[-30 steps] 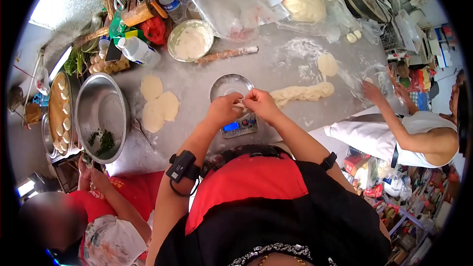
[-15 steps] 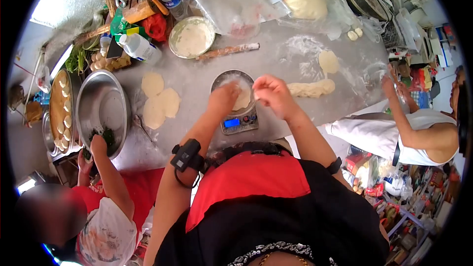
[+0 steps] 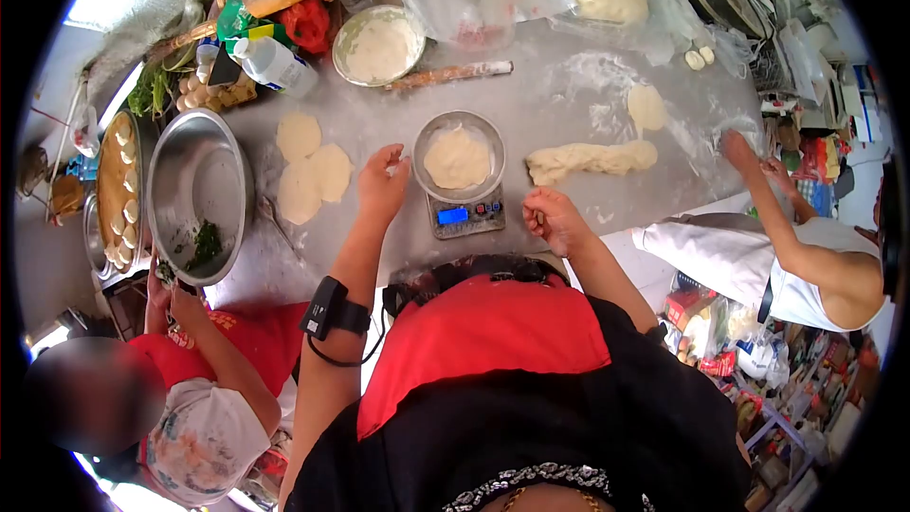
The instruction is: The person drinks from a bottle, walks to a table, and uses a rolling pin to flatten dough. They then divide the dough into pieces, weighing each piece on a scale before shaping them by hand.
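A piece of dough (image 3: 457, 158) lies in a round metal pan on a digital scale (image 3: 467, 217) with a lit blue display. Just left of the pan is my left hand (image 3: 383, 184), its fingers loosely apart and nothing held. My right hand (image 3: 557, 222) is to the right of the scale with its fingers curled together; whatever they may hold is too small to tell. Above it a long dough strip (image 3: 592, 161) lies on the metal table (image 3: 379, 256).
Flat dough rounds (image 3: 314, 171), a spoon (image 3: 276, 222) and a steel bowl with greens (image 3: 201, 190) are at left, beside a person in red. Beyond are a flour bowl (image 3: 379, 45) and a rolling pin (image 3: 450, 75). Another person's hands (image 3: 742, 151) are at the right edge.
Both my hands have moved off the dough and pan, the left one leftward, the right one lower and to the right. The dough in the pan is now uncovered. The left person's hand has left the bowl.
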{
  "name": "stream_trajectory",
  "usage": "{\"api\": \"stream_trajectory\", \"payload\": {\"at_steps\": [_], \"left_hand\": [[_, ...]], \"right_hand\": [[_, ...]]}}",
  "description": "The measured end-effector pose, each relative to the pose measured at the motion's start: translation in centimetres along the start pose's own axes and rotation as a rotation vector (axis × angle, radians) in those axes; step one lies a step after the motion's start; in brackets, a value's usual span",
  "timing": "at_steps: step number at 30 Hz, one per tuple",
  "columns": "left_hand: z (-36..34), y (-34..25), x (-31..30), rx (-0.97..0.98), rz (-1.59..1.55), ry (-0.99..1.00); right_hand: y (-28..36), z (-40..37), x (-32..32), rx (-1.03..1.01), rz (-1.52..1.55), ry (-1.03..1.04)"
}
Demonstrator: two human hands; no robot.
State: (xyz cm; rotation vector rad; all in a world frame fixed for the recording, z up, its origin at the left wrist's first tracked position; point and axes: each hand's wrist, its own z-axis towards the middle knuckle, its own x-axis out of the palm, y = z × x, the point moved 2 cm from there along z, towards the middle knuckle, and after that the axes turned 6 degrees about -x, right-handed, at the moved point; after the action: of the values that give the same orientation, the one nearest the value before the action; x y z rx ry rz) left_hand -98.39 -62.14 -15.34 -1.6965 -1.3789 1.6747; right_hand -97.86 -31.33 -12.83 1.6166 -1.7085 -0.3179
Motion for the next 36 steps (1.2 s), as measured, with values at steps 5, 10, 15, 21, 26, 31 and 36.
{"api": "stream_trajectory", "payload": {"at_steps": [5,10,15,21,26,31,36], "left_hand": [[-0.1,-0.3,0.3,0.09,0.068,-0.019],[-0.1,-1.5,0.7,0.127,0.022,-0.003],[0.1,-2.1,1.1,0.18,0.061,-0.004],[-0.1,-2.7,1.2,0.137,0.046,0.012],[-0.1,-3.3,1.0,0.123,0.07,0.024],[0.3,-3.3,1.3,0.129,0.075,0.036],[0.4,-3.2,1.3,0.122,0.055,0.029]], "right_hand": [[-0.8,-0.4,0.3,0.035,-0.031,-0.073],[-0.5,-0.3,0.1,0.003,-0.032,-0.134],[-0.3,0.1,0.4,-0.085,-0.162,-0.097],[1.9,0.9,2.6,-0.231,-0.352,-0.038],[2.6,2.0,4.2,-0.344,-0.489,-0.002],[2.8,4.2,6.2,-0.527,-0.884,0.082],[2.9,6.3,9.2,-0.591,-1.364,0.096]]}}
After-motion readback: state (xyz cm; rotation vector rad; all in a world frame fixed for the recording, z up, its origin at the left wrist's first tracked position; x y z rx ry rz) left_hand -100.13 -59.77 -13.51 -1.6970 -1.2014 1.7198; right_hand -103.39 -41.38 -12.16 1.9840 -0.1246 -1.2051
